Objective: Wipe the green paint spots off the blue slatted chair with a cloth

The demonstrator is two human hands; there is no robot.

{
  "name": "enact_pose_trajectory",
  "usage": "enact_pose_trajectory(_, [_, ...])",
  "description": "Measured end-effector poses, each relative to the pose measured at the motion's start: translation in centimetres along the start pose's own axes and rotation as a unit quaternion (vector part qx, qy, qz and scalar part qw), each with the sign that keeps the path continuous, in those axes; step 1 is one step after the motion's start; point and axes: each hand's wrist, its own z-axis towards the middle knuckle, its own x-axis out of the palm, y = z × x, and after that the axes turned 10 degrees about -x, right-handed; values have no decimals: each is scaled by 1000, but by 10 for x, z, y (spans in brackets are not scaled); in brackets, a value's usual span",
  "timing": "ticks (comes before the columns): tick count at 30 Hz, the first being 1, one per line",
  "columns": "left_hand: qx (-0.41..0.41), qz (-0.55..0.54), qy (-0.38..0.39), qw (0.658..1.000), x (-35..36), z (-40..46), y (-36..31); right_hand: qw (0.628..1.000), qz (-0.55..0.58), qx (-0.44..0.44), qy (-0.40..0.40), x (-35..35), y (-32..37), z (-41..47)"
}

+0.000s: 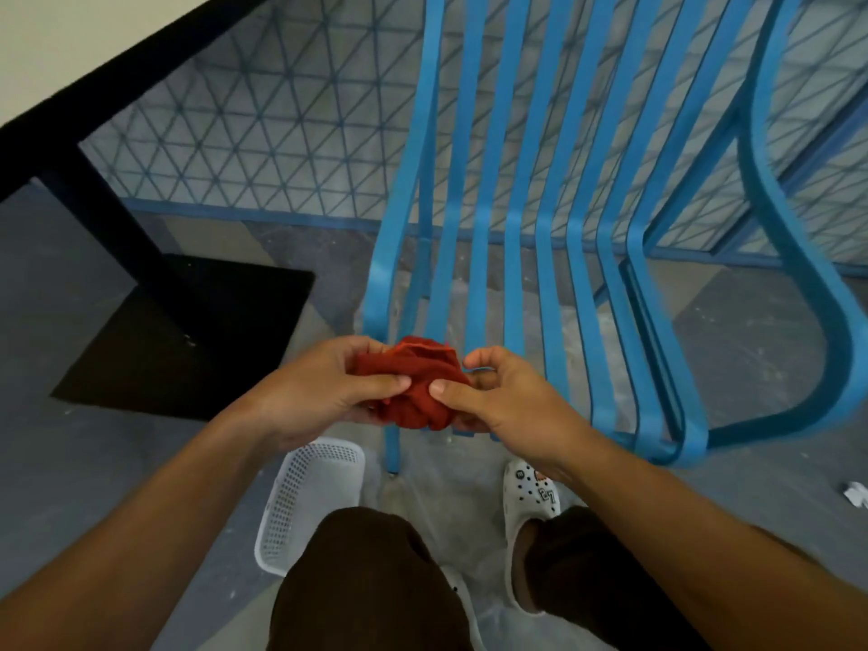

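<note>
Grey flooring (117, 462) is lying under the blue slatted chair (516, 204), beside a white basket (300, 500). Both the left hand (310, 387) and right hand (507, 397) are pinching a bunched red cloth (418, 382) with curled fingers (390, 382) over the seat's front edge; any green spots are seemingly too blurred to discern.

Soft, even daylight fills the place, fairly bright, with only faint shadows on the floor (751, 340). No glare. The wide lens bows the chair (545, 218) slats outward, and slight blur softens the frame's edges.
</note>
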Motion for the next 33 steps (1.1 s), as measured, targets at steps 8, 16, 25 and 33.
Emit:
enact_pose_trajectory(8, [-94,-29,-46,994,-47,23,83,992,49,110,44,61,-81,30])
enact_pose_trajectory(16, [-154,-24,-100,983,-85,73,176,974,75,211,31,120,-177,65])
enact_pose_trajectory(25, [-179,36,-237,954,-114,133,261,953,105,286,11,176,-238,103])
enact_pose_trajectory(33, [-237,146,-280,919,-115,159,301,933,111,341,29,193,-252,121])
